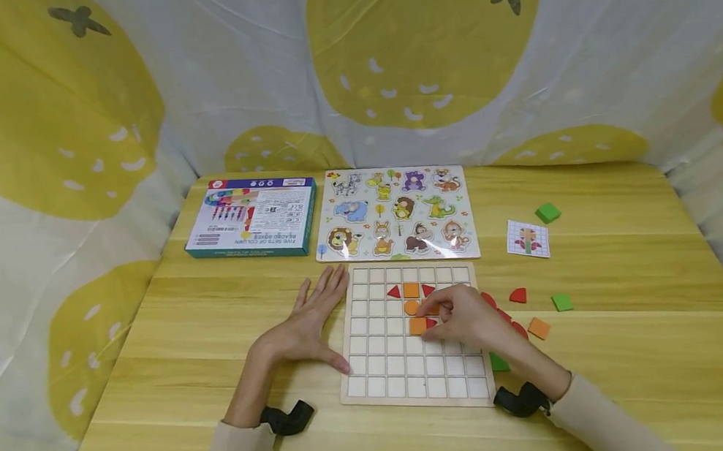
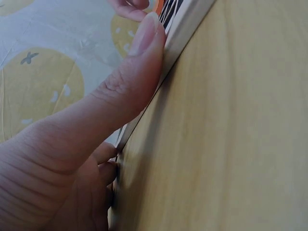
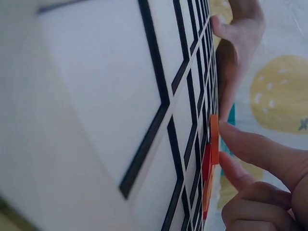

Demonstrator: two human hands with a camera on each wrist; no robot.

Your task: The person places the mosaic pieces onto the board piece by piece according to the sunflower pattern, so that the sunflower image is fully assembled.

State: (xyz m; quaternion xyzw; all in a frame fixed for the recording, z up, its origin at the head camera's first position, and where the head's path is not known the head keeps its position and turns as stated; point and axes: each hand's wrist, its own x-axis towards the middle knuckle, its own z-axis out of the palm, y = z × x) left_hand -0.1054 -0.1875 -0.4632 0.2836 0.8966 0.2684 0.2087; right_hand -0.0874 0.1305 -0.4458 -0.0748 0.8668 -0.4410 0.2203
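A wooden grid board (image 1: 379, 385) lies on the table in the head view. My right hand (image 1: 466, 314) is over it, thumb and index fingertips at an orange square tile (image 1: 418, 325); in the right wrist view this orange tile (image 3: 214, 139) stands slightly proud of the board. Around it sit red triangles (image 1: 394, 292), another orange square (image 1: 411, 290) and an orange circle (image 1: 412, 307); my right hand partly covers others. My left hand (image 1: 306, 327) lies spread along the board's left side, its thumb (image 2: 139, 62) against the edge.
A pattern card (image 1: 527, 239), green squares (image 1: 563, 302), an orange square (image 1: 539, 328) and red quarter-round pieces (image 1: 517, 296) lie right of the board. Behind it are an animal puzzle (image 1: 393, 215) and a flat box (image 1: 251, 219). A patterned curtain (image 1: 265, 66) surrounds the table.
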